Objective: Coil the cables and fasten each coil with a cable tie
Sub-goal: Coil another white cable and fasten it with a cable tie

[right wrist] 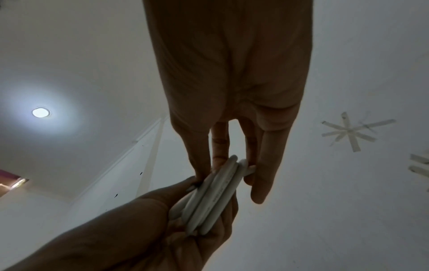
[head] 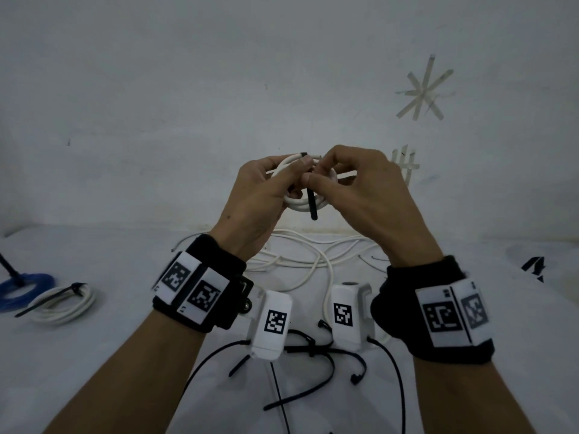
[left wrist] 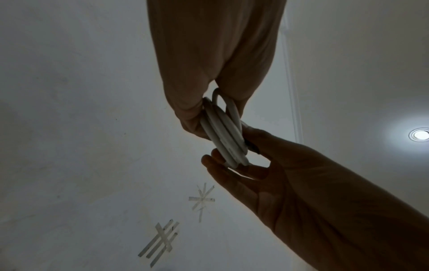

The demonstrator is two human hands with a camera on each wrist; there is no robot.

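Note:
I hold a small white cable coil [head: 302, 204] up in the air in front of the wall. My left hand [head: 266, 189] grips the coil's left side with fingers and thumb curled round the strands. My right hand [head: 347, 180] pinches a black cable tie [head: 312, 205] at the coil's top; the tie's tail hangs down across the coil. In the left wrist view the coil [left wrist: 226, 132] sits edge-on between both hands. In the right wrist view the coil [right wrist: 213, 198] lies against the left palm.
Loose white cable [head: 313, 258] lies tangled on the white table below my hands. Several black cable ties [head: 313, 352] are scattered near the front. At the left lie a tied white coil [head: 62, 303] and a tied blue coil [head: 25, 289]. Tape marks [head: 423, 89] are on the wall.

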